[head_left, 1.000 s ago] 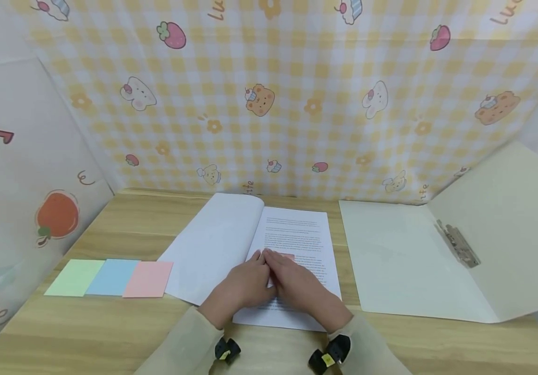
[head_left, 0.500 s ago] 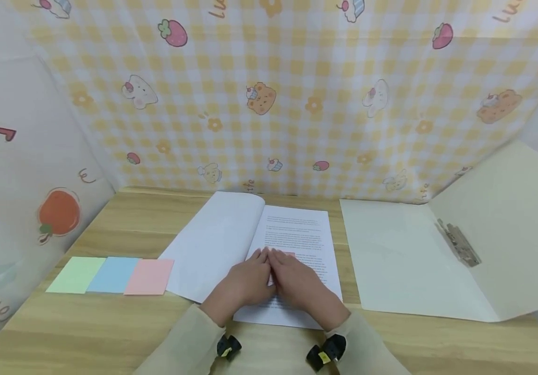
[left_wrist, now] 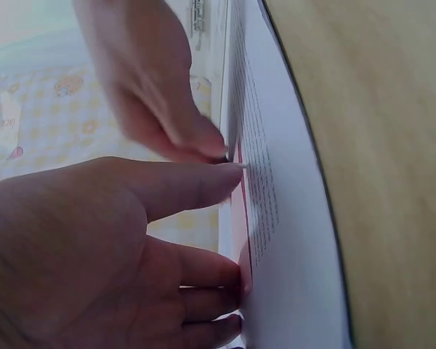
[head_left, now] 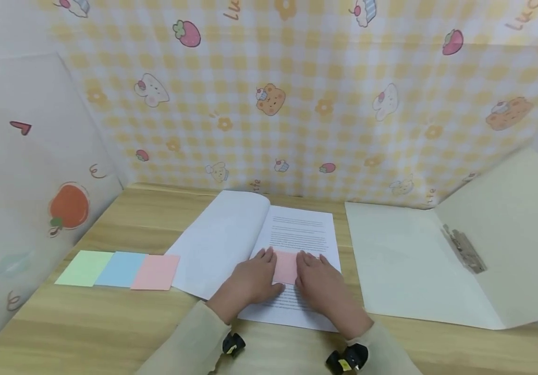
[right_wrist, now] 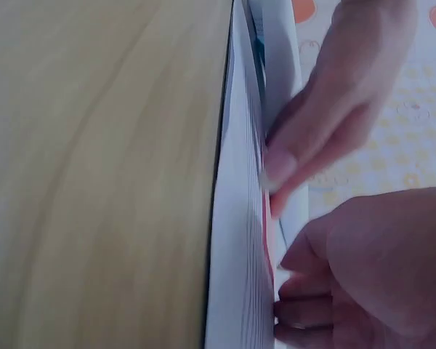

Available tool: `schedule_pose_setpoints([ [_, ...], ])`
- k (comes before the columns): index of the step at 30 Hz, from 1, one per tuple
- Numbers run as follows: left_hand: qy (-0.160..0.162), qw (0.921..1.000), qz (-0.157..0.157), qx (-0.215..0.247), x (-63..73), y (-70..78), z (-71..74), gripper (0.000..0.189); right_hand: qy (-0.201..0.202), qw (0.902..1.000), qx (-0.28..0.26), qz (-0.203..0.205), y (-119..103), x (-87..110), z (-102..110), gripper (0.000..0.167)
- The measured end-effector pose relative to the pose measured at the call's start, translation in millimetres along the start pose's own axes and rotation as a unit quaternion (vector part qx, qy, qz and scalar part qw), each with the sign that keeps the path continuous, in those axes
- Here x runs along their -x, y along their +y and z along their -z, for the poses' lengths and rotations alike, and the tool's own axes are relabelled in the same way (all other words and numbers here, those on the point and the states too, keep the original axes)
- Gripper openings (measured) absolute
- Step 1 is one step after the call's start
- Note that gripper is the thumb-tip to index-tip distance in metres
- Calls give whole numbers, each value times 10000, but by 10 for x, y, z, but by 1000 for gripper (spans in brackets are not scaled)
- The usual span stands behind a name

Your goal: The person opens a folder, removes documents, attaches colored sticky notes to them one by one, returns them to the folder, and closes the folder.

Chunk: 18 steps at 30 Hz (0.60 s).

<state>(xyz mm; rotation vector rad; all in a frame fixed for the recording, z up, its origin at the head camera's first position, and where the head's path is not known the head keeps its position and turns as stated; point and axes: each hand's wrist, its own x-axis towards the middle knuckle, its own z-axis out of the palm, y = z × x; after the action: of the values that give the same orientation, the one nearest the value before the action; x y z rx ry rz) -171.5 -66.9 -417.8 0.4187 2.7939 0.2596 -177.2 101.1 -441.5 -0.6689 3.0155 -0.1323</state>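
Before a yellow-checked backdrop (head_left: 231,104) with cropped lettering, a pink note (head_left: 285,269) lies on a printed page (head_left: 297,229) on the bench (head_left: 109,328), edges near-parallel to text too small to read; the page's long axis runs toward the backdrop. The left hand (head_left: 256,277) and right hand (head_left: 321,285), apart, backs up, rest extended fingers at the note's opposite sides.

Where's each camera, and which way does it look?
Head: on the head, looking forward and down at the pink note on the page; left hand, right hand and sleeves show.
Left wrist: worn there, looking low across the page; left hand near, right beyond.
Right wrist: worn there, looking low across the page; right hand near, left beyond.
Both wrist views share hands, page and patterned cloth.
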Motion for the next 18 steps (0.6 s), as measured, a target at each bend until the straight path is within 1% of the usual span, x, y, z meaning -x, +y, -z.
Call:
schedule_pose_setpoints([
  [3,-18,10000,55,-30,5,12,15,77,51,10000,9,32,42,42,32,49],
  [6,9,10000,63,-51,0,24,7,77,114,9999,-55,66,40,58,27,49],
  [10,77,9999,85,-112,-6,20,-5,76,204,9996,-203,71,35,65,16,49],
  [12,87,9999,85,-115,-3,15,-8,76,210,9993,-280,143,62,67,6,49],
  [15,99,9999,58,-45,-6,15,-10,76,103,9987,-419,277,134,65,7,49],
  [18,135,9999,6,81,-23,28,-26,76,-155,9973,-659,273,221,84,61,52],
])
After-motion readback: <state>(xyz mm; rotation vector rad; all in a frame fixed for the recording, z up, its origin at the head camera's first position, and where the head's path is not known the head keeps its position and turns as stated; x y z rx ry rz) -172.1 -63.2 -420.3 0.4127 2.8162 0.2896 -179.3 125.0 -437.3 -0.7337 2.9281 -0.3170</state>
